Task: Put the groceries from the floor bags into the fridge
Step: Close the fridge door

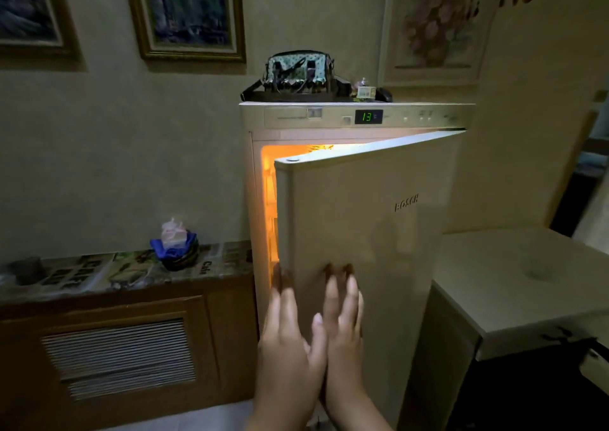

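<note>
Both hands' flat, spread fingers [349,295] seemingly touch fridge door [362,232].

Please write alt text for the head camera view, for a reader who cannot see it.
Two bare hands, left hand and right hand, lie flat on the partly open fridge door, with warm light glowing from the gap. A patterned handbag sits on top of the fridge, whose display reads 13.

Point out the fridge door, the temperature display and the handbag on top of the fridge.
fridge door [362,232], head view, bare front panel.
temperature display [368,116], head view, green digits.
handbag [296,72], head view, patterned front.
</note>
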